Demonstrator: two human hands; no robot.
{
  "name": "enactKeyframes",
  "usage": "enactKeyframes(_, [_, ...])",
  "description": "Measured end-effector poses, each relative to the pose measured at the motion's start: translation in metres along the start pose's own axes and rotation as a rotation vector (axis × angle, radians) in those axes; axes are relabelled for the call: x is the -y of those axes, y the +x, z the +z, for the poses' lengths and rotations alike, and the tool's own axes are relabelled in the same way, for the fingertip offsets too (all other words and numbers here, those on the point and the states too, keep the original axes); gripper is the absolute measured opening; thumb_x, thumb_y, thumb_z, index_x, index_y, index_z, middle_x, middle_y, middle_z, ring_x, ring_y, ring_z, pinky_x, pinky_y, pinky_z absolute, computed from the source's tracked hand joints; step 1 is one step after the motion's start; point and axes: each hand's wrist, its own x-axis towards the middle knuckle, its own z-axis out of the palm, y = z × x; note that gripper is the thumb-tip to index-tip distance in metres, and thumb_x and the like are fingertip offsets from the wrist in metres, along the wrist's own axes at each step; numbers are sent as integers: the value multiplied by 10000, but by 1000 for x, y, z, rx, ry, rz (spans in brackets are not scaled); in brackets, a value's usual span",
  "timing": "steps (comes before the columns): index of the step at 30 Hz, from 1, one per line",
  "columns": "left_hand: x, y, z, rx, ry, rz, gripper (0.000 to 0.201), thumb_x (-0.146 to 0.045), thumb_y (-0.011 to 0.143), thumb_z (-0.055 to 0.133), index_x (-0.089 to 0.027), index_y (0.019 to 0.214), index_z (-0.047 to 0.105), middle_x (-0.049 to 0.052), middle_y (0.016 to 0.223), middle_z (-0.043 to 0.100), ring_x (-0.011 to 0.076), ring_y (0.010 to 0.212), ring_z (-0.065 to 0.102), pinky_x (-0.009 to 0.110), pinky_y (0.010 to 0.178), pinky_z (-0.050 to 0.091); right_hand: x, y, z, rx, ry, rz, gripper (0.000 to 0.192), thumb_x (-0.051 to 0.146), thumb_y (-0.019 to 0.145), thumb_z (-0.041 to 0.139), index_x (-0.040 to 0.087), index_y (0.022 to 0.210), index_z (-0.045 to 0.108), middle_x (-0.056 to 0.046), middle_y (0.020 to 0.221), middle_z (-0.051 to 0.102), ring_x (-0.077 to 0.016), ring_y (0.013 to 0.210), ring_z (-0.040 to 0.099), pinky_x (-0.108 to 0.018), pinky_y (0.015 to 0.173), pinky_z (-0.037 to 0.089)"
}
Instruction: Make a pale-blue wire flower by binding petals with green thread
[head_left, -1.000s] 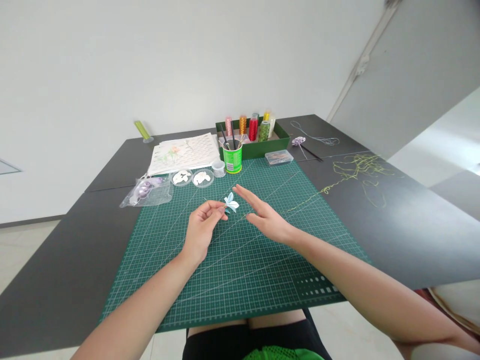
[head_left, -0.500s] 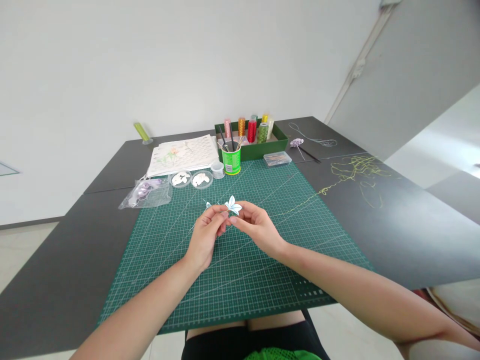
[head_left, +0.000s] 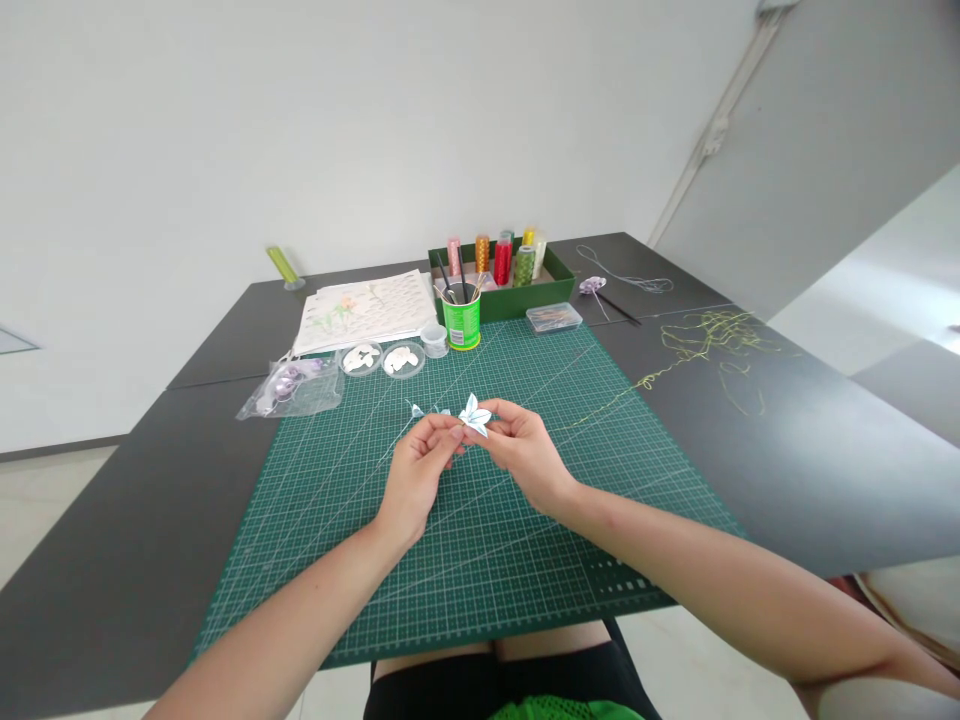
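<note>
A small pale blue and white artificial flower (head_left: 475,416) with pointed petals is held between my hands above the green cutting mat (head_left: 480,560). My left hand (head_left: 421,462) pinches its base with thumb and forefinger. At the flower's right side, my right hand (head_left: 528,452) is closed, its fingers touching the petals; its fingertips are partly hidden behind them. Just beyond my left fingers a small pale blue bud (head_left: 417,411) shows, with a thin pale thread trailing from it down to the left.
Dishes of white petals (head_left: 403,360), a green can (head_left: 463,322) of tools and a green box (head_left: 525,300) of thread spools stand at the back. Paper sheets (head_left: 367,310) and a plastic bag (head_left: 296,387) lie left. Tangled yellow-green thread (head_left: 709,340) spreads right, its tail reaching the mat.
Both hands have shifted slightly to the right with the flower, which has turned a little. More of the pale blue bud and its thread now shows beyond my left fingers.
</note>
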Motion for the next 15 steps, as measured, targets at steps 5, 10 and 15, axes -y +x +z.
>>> enactKeyframes(5, [0, 0, 2, -16, -31, -29, 163, -334, 853, 709, -175, 818, 699, 8, 745, 640, 124, 693, 523, 226, 623, 401, -1, 0, 1, -19, 45, 70, 417, 430, 626, 897, 170, 854, 665, 132, 461, 316, -39, 446, 194, -240, 434, 122])
enactKeyframes(10, [0, 0, 2, -44, -63, -56, 163, -347, 812, 749, -186, 830, 732, 6, 765, 640, 124, 690, 500, 231, 629, 396, 1, 0, 1, -28, 48, 92, 404, 430, 614, 901, 166, 839, 693, 128, 454, 308, -40, 440, 195, -250, 433, 116])
enactKeyframes(15, [-3, 1, 1, -45, -43, -78, 155, -336, 761, 794, -187, 780, 757, 0, 733, 642, 119, 683, 479, 237, 649, 391, 2, 0, -1, -44, 52, 81, 366, 436, 619, 891, 168, 781, 702, 114, 465, 335, -38, 448, 189, -253, 439, 102])
